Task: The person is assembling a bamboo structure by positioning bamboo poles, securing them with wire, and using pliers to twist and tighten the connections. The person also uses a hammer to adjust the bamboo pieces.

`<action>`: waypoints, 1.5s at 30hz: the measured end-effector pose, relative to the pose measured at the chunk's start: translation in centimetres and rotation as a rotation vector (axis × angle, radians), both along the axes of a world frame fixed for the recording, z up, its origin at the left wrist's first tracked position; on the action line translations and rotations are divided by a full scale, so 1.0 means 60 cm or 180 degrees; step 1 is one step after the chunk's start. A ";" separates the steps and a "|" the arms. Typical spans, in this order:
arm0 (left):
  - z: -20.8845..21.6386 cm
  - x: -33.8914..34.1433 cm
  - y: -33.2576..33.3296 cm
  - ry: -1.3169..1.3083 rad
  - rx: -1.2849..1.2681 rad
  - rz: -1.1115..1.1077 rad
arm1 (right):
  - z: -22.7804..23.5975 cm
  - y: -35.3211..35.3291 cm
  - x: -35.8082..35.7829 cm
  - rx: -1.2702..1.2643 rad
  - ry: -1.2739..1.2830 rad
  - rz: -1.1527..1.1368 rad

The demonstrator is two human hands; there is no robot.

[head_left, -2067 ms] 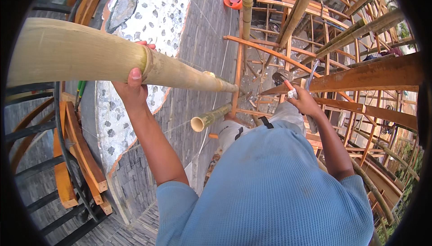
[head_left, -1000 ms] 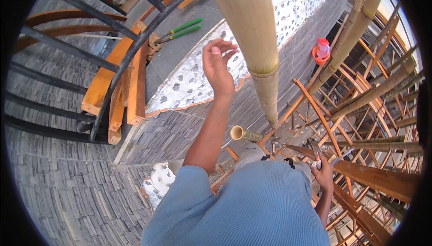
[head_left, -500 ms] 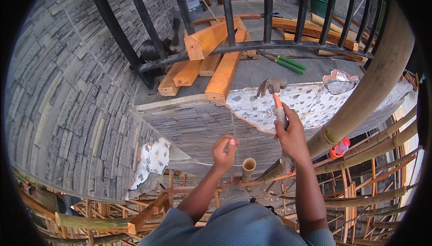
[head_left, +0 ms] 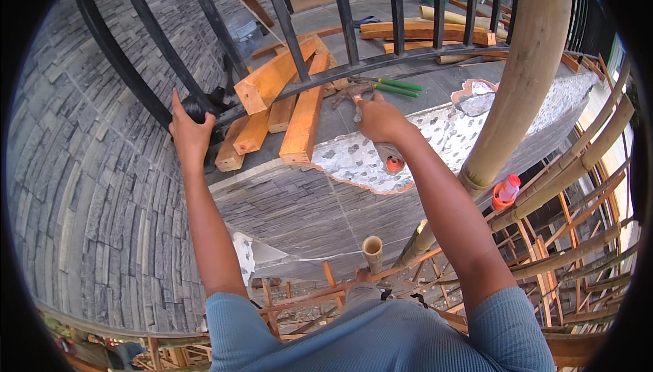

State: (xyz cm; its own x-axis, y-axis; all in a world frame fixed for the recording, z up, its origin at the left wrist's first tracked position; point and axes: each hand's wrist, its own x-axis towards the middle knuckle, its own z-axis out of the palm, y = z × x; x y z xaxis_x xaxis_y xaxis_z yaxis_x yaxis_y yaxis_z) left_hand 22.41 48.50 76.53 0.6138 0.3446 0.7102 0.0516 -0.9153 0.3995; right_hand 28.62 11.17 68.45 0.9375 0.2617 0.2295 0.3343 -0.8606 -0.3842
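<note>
My right hand (head_left: 382, 123) is closed round the handle of a claw hammer (head_left: 352, 93). The hammer's metal head is over the grey tiled ledge, close to green-handled pliers or cutters (head_left: 401, 87), and its red-ended handle points back toward me. My left hand (head_left: 190, 134) is at the foot of the black railing (head_left: 139, 49), index finger stretched up and thumb apart. Behind the bars by that hand lies a coil of black wire or cord (head_left: 196, 106); whether my fingers touch it or a bar, I cannot tell. Several orange-brown wood blocks (head_left: 299, 127) rest between my hands.
Below the ledge runs a chipped white patch (head_left: 360, 164) of wall. A thick bamboo pole (head_left: 520, 79) rises on the right, beside a red-and-pink bottle (head_left: 505, 191). An upright bamboo end (head_left: 373, 246) stands below me, amid wooden and bamboo scaffolding. Stone-pattern wall (head_left: 102, 168) fills the left.
My left hand has moved up and left to the railing's foot, its fingers spreading. My right hand has carried the hammer forward and left over the ledge. The view has shifted too.
</note>
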 end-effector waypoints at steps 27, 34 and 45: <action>-0.004 -0.161 -0.079 -0.2668 -0.2447 -0.2572 | 0.021 -0.034 -0.261 0.2470 0.0438 0.1212; -0.102 -0.204 -0.160 -0.2025 -0.2182 -0.2457 | 0.104 0.152 -0.273 0.3427 0.1297 0.2205; -0.120 -0.212 -0.143 -0.1862 -0.1930 -0.2598 | 0.068 0.265 -0.207 0.3903 0.1930 0.2529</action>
State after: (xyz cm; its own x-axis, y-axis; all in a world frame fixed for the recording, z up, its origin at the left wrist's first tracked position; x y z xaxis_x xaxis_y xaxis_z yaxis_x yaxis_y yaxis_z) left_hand 9.67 39.92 69.31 0.4438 0.3785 0.8123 -0.7989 -0.2435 0.5500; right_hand 16.22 27.07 72.55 0.6846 0.6552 0.3194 0.0746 0.3729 -0.9249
